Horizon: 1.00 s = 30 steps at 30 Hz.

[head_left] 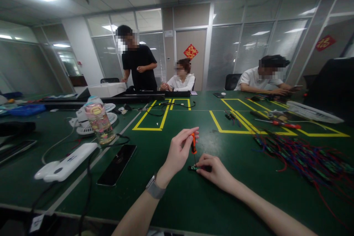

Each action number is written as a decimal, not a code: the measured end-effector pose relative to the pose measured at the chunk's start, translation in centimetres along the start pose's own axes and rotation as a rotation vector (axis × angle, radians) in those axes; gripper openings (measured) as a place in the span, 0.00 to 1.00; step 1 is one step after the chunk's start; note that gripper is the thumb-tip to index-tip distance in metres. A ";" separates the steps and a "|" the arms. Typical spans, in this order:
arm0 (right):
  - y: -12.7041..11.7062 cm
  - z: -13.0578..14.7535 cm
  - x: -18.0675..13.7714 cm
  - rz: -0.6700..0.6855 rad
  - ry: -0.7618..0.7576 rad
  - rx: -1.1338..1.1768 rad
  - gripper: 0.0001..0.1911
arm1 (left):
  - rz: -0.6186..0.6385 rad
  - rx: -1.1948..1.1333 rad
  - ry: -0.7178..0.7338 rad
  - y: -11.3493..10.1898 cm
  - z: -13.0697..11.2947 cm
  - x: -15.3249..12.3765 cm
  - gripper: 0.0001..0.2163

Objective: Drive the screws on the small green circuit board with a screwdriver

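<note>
My left hand (179,151), with a watch (155,187) on its wrist, is closed around the orange and black handle of a screwdriver (194,145). The screwdriver stands nearly upright, its thin shaft pointing down at a small green circuit board (193,168). Thumb and fingers of my right hand (214,171) pinch the board's right end, low over the green table (177,206). Those fingers hide part of the board. Whether the tip sits in a screw is too small to tell.
Right of my hands lies a tangled heap of wired boards (301,158), with a red-handled screwdriver (286,124) behind it. On the left are a phone (117,165), a white device (72,162) and a drink bottle (99,123). Yellow tape (148,129) marks the table. Several people are across it.
</note>
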State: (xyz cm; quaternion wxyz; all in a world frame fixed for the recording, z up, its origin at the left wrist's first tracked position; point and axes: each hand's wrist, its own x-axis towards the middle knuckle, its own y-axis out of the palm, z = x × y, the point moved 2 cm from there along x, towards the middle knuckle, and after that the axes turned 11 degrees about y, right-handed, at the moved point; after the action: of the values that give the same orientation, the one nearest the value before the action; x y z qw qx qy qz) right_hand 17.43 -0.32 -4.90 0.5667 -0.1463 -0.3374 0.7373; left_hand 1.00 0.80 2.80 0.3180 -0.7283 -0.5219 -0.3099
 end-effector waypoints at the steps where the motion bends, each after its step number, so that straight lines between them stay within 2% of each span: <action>1: 0.0 0.1 0.0 0.000 0.003 0.001 0.07 | 0.006 0.005 -0.004 0.1 -0.1 0.0 0.14; 8: -0.1 0.4 -0.1 0.003 0.021 0.002 0.07 | -0.025 0.095 0.006 -0.3 0.1 0.1 0.10; 12: -0.1 0.5 -0.1 0.012 0.036 0.008 0.08 | -0.035 0.088 -0.036 -0.3 0.7 -0.2 0.09; 15: -0.1 0.4 -0.1 0.009 0.035 0.007 0.07 | 0.008 0.098 -0.042 -0.2 0.4 -0.1 0.13; 19: 0.1 0.1 0.0 0.004 0.025 0.007 0.07 | 0.114 0.267 0.089 -0.5 -1.4 0.4 0.16; 23: 0.2 0.0 0.1 -0.007 0.019 0.002 0.07 | 0.236 0.275 0.037 -0.5 -2.9 0.7 0.17; 30: 0.3 0.0 0.1 -0.019 0.018 0.010 0.07 | 0.230 0.166 0.027 0.0 -2.8 0.6 0.16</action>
State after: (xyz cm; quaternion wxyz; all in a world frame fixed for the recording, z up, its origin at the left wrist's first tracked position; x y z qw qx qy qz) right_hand 17.18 -0.25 -5.08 0.5776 -0.1468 -0.3298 0.7322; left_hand 0.81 -1.03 4.96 0.4174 -0.7503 -0.4544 -0.2371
